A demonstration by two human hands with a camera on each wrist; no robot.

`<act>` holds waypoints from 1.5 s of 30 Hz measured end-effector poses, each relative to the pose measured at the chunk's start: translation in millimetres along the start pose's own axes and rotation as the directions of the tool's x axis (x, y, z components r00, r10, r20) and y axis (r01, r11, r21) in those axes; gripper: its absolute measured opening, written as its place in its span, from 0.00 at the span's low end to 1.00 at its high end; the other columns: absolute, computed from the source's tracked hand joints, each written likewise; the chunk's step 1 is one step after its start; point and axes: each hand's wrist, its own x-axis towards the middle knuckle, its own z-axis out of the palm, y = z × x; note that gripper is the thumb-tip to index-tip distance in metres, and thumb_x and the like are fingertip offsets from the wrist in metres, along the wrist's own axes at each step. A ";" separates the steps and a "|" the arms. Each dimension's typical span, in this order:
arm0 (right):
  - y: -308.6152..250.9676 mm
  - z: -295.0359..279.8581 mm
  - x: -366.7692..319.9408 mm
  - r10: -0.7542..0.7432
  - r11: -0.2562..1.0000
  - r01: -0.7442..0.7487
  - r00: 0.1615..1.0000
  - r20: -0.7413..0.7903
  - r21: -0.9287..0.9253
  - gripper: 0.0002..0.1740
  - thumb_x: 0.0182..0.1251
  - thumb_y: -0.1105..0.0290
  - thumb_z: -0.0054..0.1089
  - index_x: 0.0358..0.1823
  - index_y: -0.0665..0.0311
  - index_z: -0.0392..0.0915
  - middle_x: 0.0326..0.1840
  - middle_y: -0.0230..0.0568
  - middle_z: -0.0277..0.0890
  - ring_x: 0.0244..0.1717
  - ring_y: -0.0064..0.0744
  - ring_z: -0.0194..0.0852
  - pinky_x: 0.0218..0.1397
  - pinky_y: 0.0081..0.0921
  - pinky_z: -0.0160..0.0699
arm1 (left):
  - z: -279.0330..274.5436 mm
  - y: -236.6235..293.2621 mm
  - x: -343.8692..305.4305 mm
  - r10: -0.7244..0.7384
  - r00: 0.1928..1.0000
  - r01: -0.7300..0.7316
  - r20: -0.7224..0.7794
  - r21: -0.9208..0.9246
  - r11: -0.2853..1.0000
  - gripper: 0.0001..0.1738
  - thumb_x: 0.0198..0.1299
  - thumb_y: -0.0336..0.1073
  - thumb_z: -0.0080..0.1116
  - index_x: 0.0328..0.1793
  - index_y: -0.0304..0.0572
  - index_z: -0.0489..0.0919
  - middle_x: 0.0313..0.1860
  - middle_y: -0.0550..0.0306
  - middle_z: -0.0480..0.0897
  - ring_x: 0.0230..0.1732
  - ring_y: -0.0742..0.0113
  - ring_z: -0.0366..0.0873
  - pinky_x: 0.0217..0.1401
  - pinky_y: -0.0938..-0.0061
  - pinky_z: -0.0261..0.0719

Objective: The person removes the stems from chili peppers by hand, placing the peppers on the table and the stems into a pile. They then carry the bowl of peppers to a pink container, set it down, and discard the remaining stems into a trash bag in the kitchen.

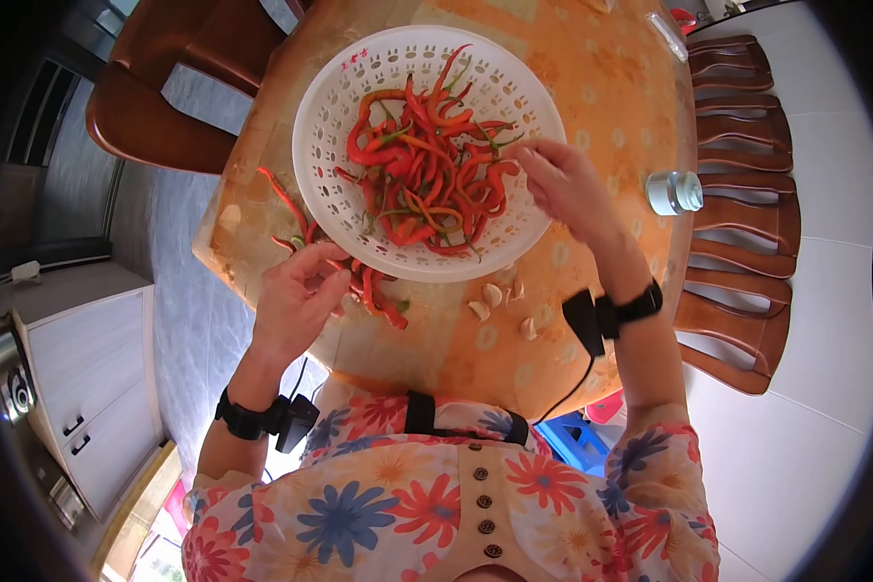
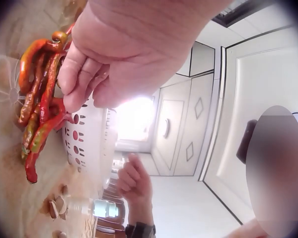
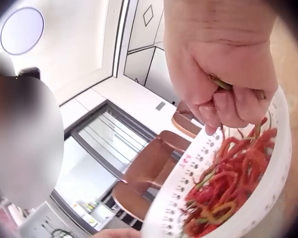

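A white perforated plastic basket [image 1: 325,209] stands on the table, holding a heap of red chili peppers [image 1: 427,165], some with green or orange parts. My right hand [image 1: 563,184] is over the basket's right side with its fingers curled in. A green stem [image 3: 221,83] shows between its thumb and fingers in the right wrist view. At the basket's lower left, my left hand [image 1: 299,296] bends its fingers over a smaller pile of chili peppers [image 1: 383,301] on the table. In the left wrist view its fingertips pinch at a red chili pepper [image 2: 54,121] beside the basket wall.
Several garlic cloves [image 1: 493,295] lie in front of the basket on the patterned orange table [image 1: 456,339]. A small jar with a pale lid [image 1: 674,193] stands near the right edge. Brown wooden chairs [image 1: 737,204] line the right side, and another chair [image 1: 155,116] is at the upper left.
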 end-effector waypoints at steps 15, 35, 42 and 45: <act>8.5 7.4 72.5 -0.006 0.382 0.112 0.993 0.119 -0.917 0.12 0.56 0.65 0.56 0.29 0.69 0.78 0.33 0.53 0.76 0.37 0.47 0.76 0.39 0.35 0.74 | -0.3 1.7 0.0 0.017 1.000 -0.016 0.009 -0.048 0.999 0.10 0.57 0.29 0.54 0.44 0.33 0.75 0.25 0.63 0.76 0.22 0.81 0.72 0.25 0.85 0.73; -5.1 37.5 71.3 -0.358 0.477 0.306 0.924 0.136 -0.824 0.14 0.60 0.68 0.48 0.48 0.55 0.74 0.30 0.49 0.77 0.35 0.48 0.75 0.38 0.39 0.73 | 6.2 -10.6 12.6 -0.056 0.993 0.096 0.106 -0.424 0.901 0.09 0.59 0.35 0.54 0.39 0.35 0.76 0.24 0.58 0.78 0.18 0.77 0.73 0.20 0.84 0.72; -2.8 12.0 45.8 -0.442 0.626 0.347 0.896 0.049 -0.698 0.10 0.60 0.64 0.53 0.38 0.60 0.77 0.29 0.49 0.77 0.32 0.43 0.76 0.38 0.33 0.74 | 6.7 -10.5 13.1 -0.033 0.992 0.085 0.126 -0.435 0.896 0.09 0.60 0.35 0.54 0.39 0.36 0.76 0.24 0.58 0.79 0.18 0.78 0.74 0.20 0.85 0.72; -6.5 44.4 19.8 -0.294 0.670 0.378 0.926 0.238 -0.639 0.11 0.60 0.62 0.54 0.37 0.62 0.76 0.29 0.49 0.76 0.34 0.44 0.76 0.38 0.36 0.74 | 6.7 -9.9 13.7 -0.041 0.991 0.093 0.130 -0.424 0.901 0.09 0.60 0.35 0.54 0.40 0.36 0.76 0.24 0.58 0.79 0.18 0.78 0.74 0.20 0.85 0.72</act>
